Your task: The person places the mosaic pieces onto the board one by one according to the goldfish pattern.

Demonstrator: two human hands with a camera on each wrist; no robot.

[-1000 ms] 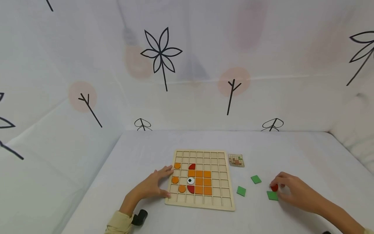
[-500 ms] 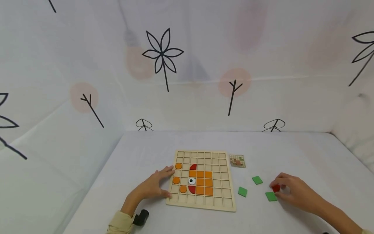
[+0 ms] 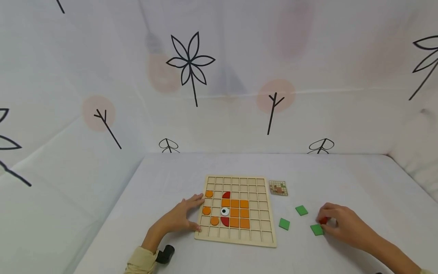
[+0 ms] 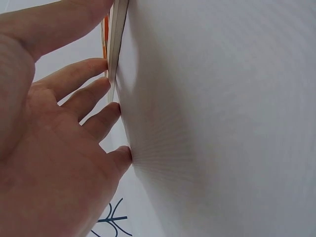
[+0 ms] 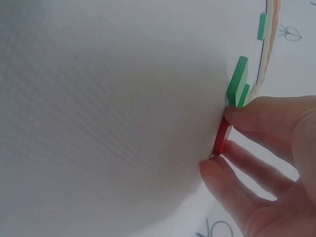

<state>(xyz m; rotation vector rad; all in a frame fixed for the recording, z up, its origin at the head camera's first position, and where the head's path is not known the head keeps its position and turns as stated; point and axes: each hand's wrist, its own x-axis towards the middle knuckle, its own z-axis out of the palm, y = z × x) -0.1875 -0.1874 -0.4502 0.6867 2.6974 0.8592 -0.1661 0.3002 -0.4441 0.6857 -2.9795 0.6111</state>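
Note:
My right hand (image 3: 345, 226) pinches a small, thin red tile (image 5: 222, 137) between thumb and fingers, low at the tabletop; the fingers hide much of its outline. Just by the thumb lies a green square tile (image 3: 316, 230). On the left, my left hand (image 3: 179, 217) rests at the near-left edge of a pale wooden grid board (image 3: 236, 240), fingers spread and lightly bent, with fingertips and thumb at its rim. Set into the board are orange squares (image 3: 234, 213), orange discs (image 3: 214, 221), red quarter-rounds (image 3: 224, 221) and a black-and-white eye piece (image 3: 224, 211).
Two more green tiles, one nearer the board (image 3: 284, 223) and one farther back (image 3: 301, 210), lie between the board and my right hand. A small patterned card (image 3: 278, 188) lies beside the board's far right corner. White cloth walls with plant drawings surround the table.
The green tile by my right thumb has shifted slightly left and turned a little. The red tile has turned in my right fingers and shows less. My left hand stays at the board.

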